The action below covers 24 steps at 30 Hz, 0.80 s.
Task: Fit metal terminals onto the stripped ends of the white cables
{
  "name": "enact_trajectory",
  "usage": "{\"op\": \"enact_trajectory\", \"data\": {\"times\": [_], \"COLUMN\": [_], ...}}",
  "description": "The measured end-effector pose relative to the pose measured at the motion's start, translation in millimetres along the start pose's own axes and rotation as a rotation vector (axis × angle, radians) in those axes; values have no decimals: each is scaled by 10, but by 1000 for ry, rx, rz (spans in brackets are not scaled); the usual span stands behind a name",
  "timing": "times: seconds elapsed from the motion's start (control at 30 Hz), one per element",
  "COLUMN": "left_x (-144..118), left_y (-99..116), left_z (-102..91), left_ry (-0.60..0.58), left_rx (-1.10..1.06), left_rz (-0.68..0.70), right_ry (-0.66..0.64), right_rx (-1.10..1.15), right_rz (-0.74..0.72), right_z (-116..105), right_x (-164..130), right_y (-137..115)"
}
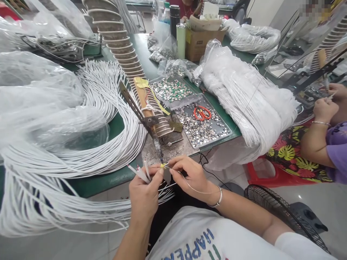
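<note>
My left hand [145, 193] is closed around several white cables [140, 173], whose stripped ends stick up past the fingers. A small yellow piece [162, 165] shows at its thumb and fingertips. My right hand [192, 177] is pinched on a thin solder wire [188, 185] that trails back towards the wrist. Its fingertips meet the left ones just under the tip of a soldering iron [157, 146], which is fixed point-down on a stand. A small metal part between the fingertips is too small to make out fully.
A large bundle of white cables [130, 144] curves across the left of the green table. Trays of metal connectors [200, 126] and small green boards [173, 88] lie behind the iron, with orange-handled scissors [202, 113]. Bagged cables [244, 97], a co-worker's hands [326, 108] and a fan [282, 213] are rightward.
</note>
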State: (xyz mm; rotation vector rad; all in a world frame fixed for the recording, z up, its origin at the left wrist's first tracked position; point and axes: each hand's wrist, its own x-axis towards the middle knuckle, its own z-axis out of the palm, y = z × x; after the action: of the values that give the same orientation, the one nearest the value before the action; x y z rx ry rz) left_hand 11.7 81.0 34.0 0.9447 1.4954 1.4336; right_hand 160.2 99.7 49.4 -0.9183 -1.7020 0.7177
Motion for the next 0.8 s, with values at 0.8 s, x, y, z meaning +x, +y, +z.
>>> {"op": "enact_trajectory", "data": {"times": [0.8], "left_x": [-43], "left_y": [-166], "left_z": [-69], "left_ry": [-4], "left_rx": [-85], "left_rz": [-124], "right_ry": [-104], "right_rx": [6], "right_rz": [-28], "right_z": [25], "right_x": [-42], "right_y": [118]}}
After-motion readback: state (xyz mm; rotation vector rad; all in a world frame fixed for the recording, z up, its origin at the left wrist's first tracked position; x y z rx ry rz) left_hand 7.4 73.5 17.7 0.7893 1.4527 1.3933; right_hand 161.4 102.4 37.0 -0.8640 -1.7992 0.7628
